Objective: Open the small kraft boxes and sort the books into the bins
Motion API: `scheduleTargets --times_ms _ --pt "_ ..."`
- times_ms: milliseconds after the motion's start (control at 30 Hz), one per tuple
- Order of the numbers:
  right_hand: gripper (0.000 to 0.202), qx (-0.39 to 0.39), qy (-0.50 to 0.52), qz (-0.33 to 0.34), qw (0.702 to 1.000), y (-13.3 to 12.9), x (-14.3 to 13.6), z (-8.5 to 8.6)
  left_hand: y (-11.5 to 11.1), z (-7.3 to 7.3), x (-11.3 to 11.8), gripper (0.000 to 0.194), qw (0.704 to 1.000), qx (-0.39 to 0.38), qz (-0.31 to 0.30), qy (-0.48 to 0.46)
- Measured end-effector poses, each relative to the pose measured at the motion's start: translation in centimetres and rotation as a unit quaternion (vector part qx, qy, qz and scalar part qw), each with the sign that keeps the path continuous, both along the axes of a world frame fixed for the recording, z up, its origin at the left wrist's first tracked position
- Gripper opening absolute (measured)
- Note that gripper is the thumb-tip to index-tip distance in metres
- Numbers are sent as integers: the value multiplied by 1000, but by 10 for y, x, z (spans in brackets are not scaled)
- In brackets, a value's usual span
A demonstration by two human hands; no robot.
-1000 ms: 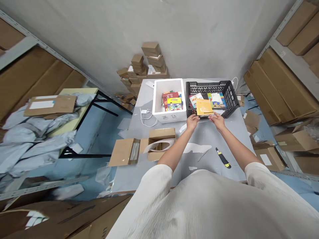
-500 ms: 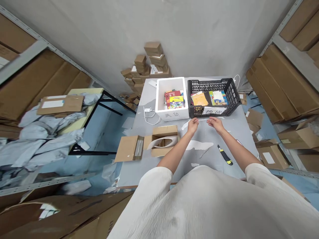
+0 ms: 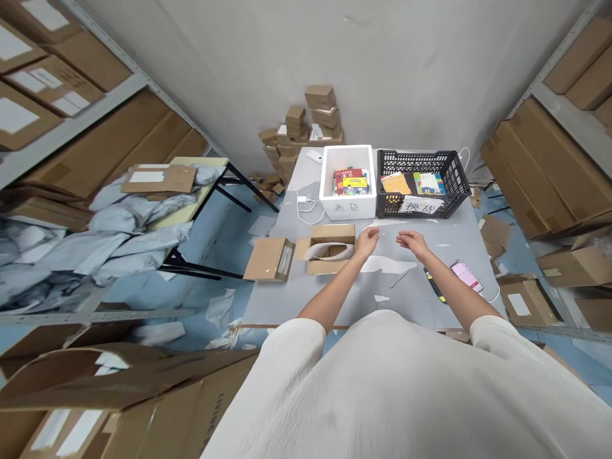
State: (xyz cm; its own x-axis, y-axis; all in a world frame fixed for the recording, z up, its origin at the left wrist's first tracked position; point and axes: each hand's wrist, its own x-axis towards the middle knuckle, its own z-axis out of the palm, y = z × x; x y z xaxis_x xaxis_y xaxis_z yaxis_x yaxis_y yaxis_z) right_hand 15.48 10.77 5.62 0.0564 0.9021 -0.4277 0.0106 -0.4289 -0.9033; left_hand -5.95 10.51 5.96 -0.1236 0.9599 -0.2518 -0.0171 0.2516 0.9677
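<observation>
My left hand hovers over the grey table, just in front of the white foam box of books. Its fingers are loosely bent, with nothing visible in them. My right hand is a short way to the right, in front of the black crate, fingers half spread and empty. A gap separates the two hands. Left of my left hand lies an open cardboard box with white paper inside. Beneath my right forearm is a partly hidden black and yellow cutter; a pink-screened phone lies beside it.
Another carton sits at the table's left edge, and a white charger with its cable behind it. Grey parcels fill a side table on the left. Small boxes are stacked by the wall, and a large open carton stands lower left.
The view has shifted, so the table's things appear elsewhere in the picture. The phone has come into fuller view, while my right forearm now covers part of the cutter. Both hands remain apart.
</observation>
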Motion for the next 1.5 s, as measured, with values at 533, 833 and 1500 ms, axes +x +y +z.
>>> scheduleTargets --times_ms 533,833,1500 --pt "25 10 -71 111 991 -29 -105 -27 -92 13 -157 55 932 39 78 353" --pt "49 169 -197 253 932 -40 -154 -45 -91 -17 -210 34 933 -63 74 346" --pt "60 141 -334 220 906 -50 -163 -80 -79 -64 -213 49 929 -121 37 349"
